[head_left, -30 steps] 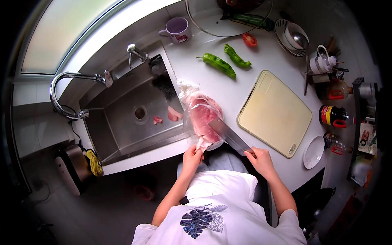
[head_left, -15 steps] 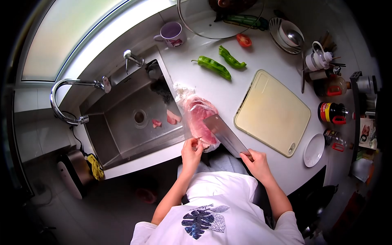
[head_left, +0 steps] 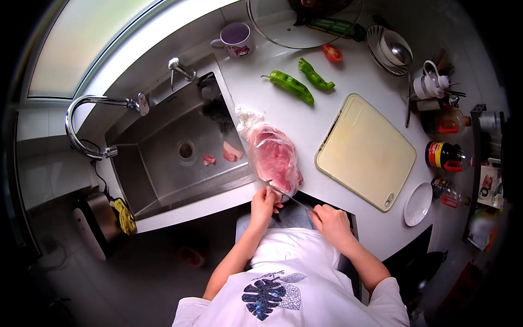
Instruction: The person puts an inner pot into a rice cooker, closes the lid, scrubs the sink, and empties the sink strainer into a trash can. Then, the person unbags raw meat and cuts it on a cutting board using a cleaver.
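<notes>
A slab of raw meat (head_left: 274, 155) lies in a clear plastic bag at the counter's edge beside the sink. My left hand (head_left: 263, 205) pinches the near end of the meat, fingers closed. In my right hand (head_left: 331, 222) is a cleaver (head_left: 291, 199), gripped by its handle. Its blade is now nearly edge-on to the camera and reaches to the near end of the meat, close to my left fingers. Whether the edge has cut in cannot be made out.
A cream cutting board (head_left: 365, 152) lies to the right. Two green peppers (head_left: 292, 87) and a cut tomato (head_left: 332, 53) are behind. Small meat pieces (head_left: 231, 152) lie in the steel sink (head_left: 158, 180). A white plate (head_left: 418, 204) and bottles (head_left: 444, 155) stand at the right.
The cleaver has turned from flat to nearly edge-on and moved to the meat's near end. My right hand has shifted slightly left and down, my left slightly right.
</notes>
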`<act>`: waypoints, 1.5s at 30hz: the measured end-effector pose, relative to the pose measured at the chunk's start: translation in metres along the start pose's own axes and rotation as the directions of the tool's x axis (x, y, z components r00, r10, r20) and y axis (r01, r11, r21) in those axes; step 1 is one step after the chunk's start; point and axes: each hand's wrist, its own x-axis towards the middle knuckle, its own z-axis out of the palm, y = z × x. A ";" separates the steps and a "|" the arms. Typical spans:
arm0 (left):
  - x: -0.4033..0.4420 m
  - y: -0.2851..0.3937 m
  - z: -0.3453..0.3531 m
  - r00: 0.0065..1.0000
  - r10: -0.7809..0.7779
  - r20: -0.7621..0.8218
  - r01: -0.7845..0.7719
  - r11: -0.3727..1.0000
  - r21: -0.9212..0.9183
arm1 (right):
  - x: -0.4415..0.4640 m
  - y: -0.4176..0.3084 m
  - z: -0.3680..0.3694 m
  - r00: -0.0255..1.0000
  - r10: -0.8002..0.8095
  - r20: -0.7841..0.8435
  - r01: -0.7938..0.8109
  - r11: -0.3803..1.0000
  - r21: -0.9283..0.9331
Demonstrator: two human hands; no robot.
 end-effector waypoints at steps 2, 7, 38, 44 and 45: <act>0.002 -0.005 -0.002 0.992 -0.090 0.085 0.100 0.987 -0.126 | -0.002 0.001 0.003 1.000 0.007 0.007 -0.007 1.000 -0.014; 0.007 -0.015 -0.003 0.986 -0.142 0.091 0.159 0.959 -0.235 | -0.015 0.017 -0.009 0.993 0.023 0.116 -0.010 0.994 -0.110; -0.013 -0.008 0.000 0.988 -0.093 0.122 0.131 0.927 -0.350 | -0.005 0.023 0.021 0.998 -0.056 0.011 0.057 0.989 -0.136; -0.019 -0.009 0.009 0.988 0.005 0.154 0.017 0.989 -0.145 | 0.015 0.007 0.040 0.997 -0.056 0.054 0.064 0.987 -0.149; -0.022 -0.006 0.008 0.991 0.021 0.134 -0.007 0.995 -0.103 | 0.017 0.004 0.038 0.998 -0.056 0.040 0.061 0.988 -0.142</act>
